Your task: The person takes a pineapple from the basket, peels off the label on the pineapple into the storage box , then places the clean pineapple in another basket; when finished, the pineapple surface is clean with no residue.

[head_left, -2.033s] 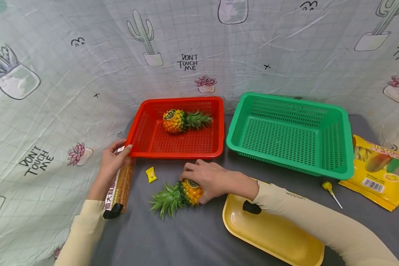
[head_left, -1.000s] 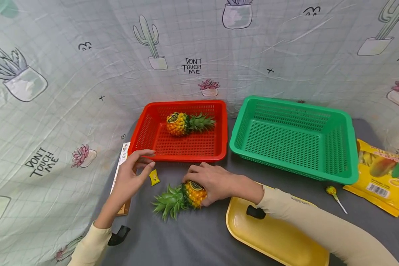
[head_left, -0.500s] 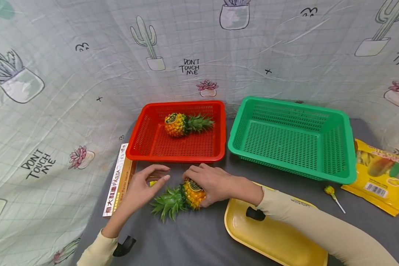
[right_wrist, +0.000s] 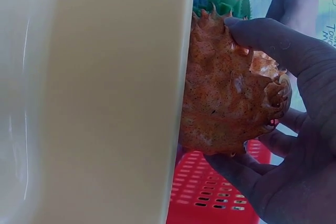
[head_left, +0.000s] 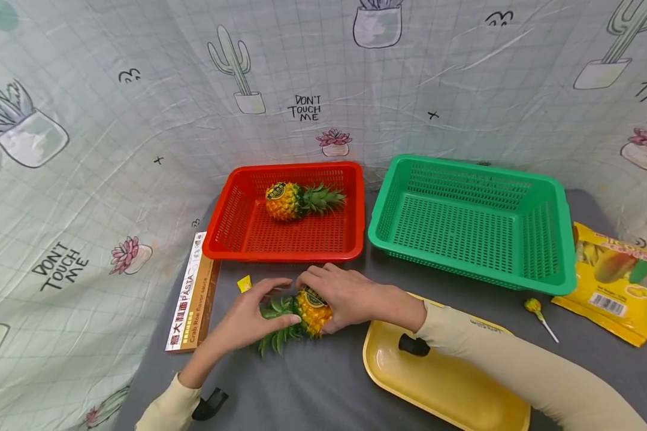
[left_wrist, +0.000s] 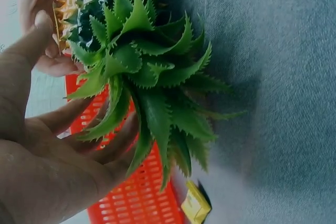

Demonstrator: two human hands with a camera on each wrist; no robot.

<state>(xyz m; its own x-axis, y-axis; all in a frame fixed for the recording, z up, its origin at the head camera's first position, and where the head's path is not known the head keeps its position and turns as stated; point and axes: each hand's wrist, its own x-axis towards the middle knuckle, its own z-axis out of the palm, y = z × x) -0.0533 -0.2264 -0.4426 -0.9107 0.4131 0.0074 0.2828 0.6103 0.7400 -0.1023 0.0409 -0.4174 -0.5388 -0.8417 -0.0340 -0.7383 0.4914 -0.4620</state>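
1. Curtain (head_left: 410, 78): hangs behind and at left; shows wrinkles, a pale grid, potted-plant drawings and "DON'T TOUCH ME".
2. Cloth (head_left: 280, 389): covers the work surface in plain grey.
3. Pineapple (head_left: 314, 314): lies on its side in front of the red basket (head_left: 283, 257); points its leaves left; bears a dark label. Resting on cloth or slightly raised: cannot tell.
4. Right hand (head_left: 345, 293): grips the pineapple body from above; presses the thumb on the near side; curls the fingers over the far side.
5. Left hand (head_left: 250, 320): reaches around the leaves, half spread; keeps the thumb well apart from loosely bent fingers; pinches nothing. Contact with leaves: cannot tell.
6. Second pineapple (head_left: 283, 202): lies on its side inside the red basket, leaves to the right.
7. Green basket (head_left: 458, 230): stands just right of the red basket.
8. Tray (head_left: 447, 383): lies under the right forearm; yellow, with rounded corners.
9. Box (head_left: 191, 299): lies at far left; reads "PASTA".
10. Candy (head_left: 244, 284): lies between box and left hand; yellow wrapper.
11. Bag (head_left: 609, 275): lies right of the green basket; yellow, fruit-printed.
12. Lollipop (head_left: 532, 306): lies in front of the green basket, near the bag.
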